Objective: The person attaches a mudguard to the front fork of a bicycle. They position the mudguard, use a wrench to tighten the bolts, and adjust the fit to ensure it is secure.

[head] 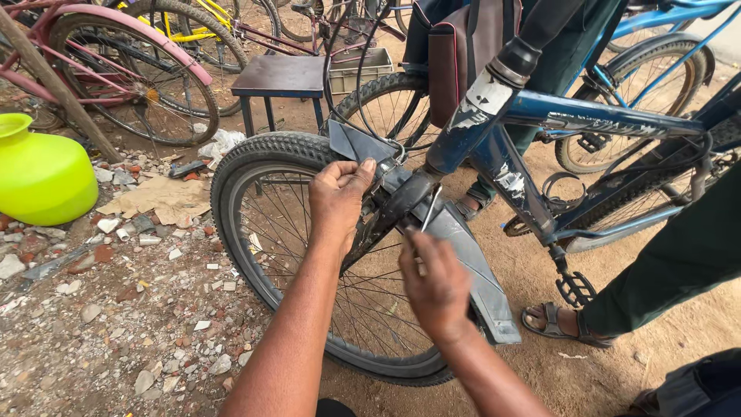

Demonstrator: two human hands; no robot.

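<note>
A blue bicycle (pixel 594 122) stands in front of me with its front wheel (pixel 255 154) near the middle. My left hand (pixel 337 197) grips the top of the fork by the grey mudguard (pixel 471 270). My right hand (pixel 436 282) is closed around a thin metal tool (pixel 430 210) that points up at the fork crown. Spokes and the lower fork leg are partly hidden behind both forearms.
A bright green pot (pixel 42 174) sits at the left on rubble. A small dark stool (pixel 282 77) stands behind the wheel, with other bicycles (pixel 123 69) beyond. Another person's sandalled foot (pixel 556 323) and green trouser leg (pixel 679 262) are at the right, by the pedal (pixel 575 289).
</note>
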